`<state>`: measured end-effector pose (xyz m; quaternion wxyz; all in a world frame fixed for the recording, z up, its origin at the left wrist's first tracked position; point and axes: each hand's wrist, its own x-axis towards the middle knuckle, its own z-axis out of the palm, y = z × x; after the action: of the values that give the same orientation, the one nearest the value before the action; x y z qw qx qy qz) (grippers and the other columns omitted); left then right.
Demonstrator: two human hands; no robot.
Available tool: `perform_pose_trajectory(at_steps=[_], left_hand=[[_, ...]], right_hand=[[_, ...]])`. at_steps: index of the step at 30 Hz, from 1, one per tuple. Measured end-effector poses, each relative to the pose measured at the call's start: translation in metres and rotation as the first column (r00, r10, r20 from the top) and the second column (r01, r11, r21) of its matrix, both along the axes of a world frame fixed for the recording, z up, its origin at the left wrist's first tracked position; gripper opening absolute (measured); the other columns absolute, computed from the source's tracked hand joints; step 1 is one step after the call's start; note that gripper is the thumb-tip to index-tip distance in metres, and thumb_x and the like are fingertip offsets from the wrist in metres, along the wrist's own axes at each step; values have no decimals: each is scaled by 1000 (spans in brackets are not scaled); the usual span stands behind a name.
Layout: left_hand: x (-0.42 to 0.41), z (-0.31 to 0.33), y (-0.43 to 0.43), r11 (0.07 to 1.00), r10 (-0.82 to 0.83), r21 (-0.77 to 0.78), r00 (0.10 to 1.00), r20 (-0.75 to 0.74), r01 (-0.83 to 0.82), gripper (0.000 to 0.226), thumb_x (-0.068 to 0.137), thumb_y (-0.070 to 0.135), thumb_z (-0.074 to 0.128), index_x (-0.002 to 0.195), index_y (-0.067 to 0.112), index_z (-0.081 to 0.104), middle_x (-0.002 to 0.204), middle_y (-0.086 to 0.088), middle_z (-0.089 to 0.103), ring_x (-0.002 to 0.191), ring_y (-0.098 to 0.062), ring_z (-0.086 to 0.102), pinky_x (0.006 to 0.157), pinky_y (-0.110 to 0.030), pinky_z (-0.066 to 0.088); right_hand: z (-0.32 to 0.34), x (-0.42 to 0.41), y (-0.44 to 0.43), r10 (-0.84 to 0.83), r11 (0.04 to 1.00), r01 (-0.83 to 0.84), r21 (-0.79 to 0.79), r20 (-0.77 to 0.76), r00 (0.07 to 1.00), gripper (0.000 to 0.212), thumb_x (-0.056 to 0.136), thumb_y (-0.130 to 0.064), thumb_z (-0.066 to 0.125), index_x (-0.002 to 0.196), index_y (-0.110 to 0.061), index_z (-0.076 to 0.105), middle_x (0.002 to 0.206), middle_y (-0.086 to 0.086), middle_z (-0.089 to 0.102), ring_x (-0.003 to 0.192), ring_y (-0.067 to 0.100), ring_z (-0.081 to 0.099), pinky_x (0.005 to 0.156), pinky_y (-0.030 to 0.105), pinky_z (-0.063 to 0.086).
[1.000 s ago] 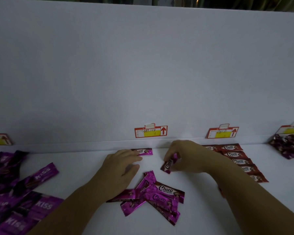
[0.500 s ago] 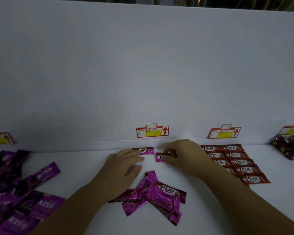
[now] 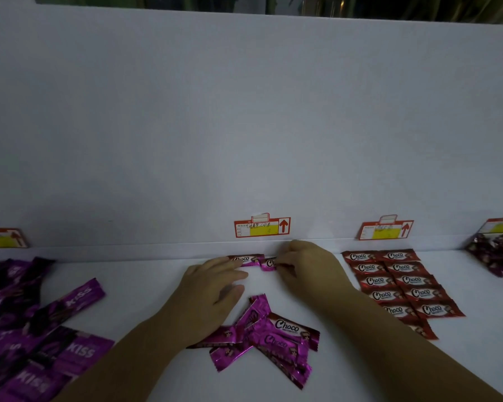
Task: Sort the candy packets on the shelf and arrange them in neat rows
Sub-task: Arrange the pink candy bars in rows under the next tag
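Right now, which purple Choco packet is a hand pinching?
The right-hand packet of the back pair, pinched by the right hand; its neighbour and the heap lie ungripped.

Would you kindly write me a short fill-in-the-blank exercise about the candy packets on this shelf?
1. The right hand pinches a magenta packet below a price tag whose arrow points ____.
2. The red packets to its right lie in ____ columns.
3. The purple packets at far left read ____.
4. The loose pile beside the left hand reads ____.
Missing words: up; two; KISS; Choco.
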<state>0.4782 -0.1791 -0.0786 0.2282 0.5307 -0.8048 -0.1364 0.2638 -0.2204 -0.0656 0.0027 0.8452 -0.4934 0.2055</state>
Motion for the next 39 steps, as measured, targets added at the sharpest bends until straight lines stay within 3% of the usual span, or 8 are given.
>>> perform_pose_trajectory(at_steps=[11,15,18,23,28,32,35,39], left_hand=[[0,5,2,1000,-5,-27,996,-94,3,32,95,29,47,126,27,56,137,14,46,130,-1,34,113,-31,23],[1,27,3,997,53,71,973,-225,-38,10,87,27,62,92,35,64,99,16,62,86,8,54,78,-10,42],[10,50,2,952,-51,303,999,8,46,17,74,41,73,77,41,57,83,17,61,73,5,56,58,-7,44],[1,64,14,915,-114,401,982,153,44,24,72,53,70,84,45,51,87,19,57,75,1,56,58,-10,38],[-29,45,20,954,62,287,993,96,-87,38,82,45,63,116,31,56,98,15,58,74,-3,53,63,-14,38],[-41,39,24,975,58,202,987,151,-88,53,84,53,56,132,30,47,129,9,51,99,-8,52,86,-22,40],[-45,39,27,983,1,178,972,233,-44,51,79,57,59,121,28,55,118,8,52,98,-9,52,81,-21,40],[-40,42,25,967,-23,255,993,112,-6,22,78,42,68,91,30,55,87,15,54,78,-5,52,62,-13,35]], right_hand=[[8,0,6,39,994,-38,103,-12,999,30,93,-21,50,119,-16,63,117,-1,55,108,15,47,92,22,38],[51,-8,14,4,929,-46,366,113,994,4,84,-27,65,87,-24,67,86,-11,59,80,8,55,69,17,40],[73,-9,27,103,809,-76,583,-13,995,11,79,-37,70,83,-29,64,78,-14,60,71,2,57,61,15,39],[67,0,39,250,788,-6,616,-311,917,32,79,-42,69,105,-23,65,77,-19,51,70,-2,48,59,12,31],[55,8,39,272,751,5,660,-317,909,30,78,-38,69,95,-14,70,94,1,67,85,14,61,68,16,43],[62,2,38,287,716,-2,699,-292,912,15,78,-31,70,85,-20,62,87,-8,59,74,3,51,64,13,40],[71,-8,33,247,746,-14,666,-257,934,10,80,-25,69,81,-25,60,76,-14,56,67,0,50,57,12,33],[77,-19,25,109,771,-69,634,-25,994,11,79,-18,72,78,-26,63,75,-11,65,67,2,60,64,15,46]])
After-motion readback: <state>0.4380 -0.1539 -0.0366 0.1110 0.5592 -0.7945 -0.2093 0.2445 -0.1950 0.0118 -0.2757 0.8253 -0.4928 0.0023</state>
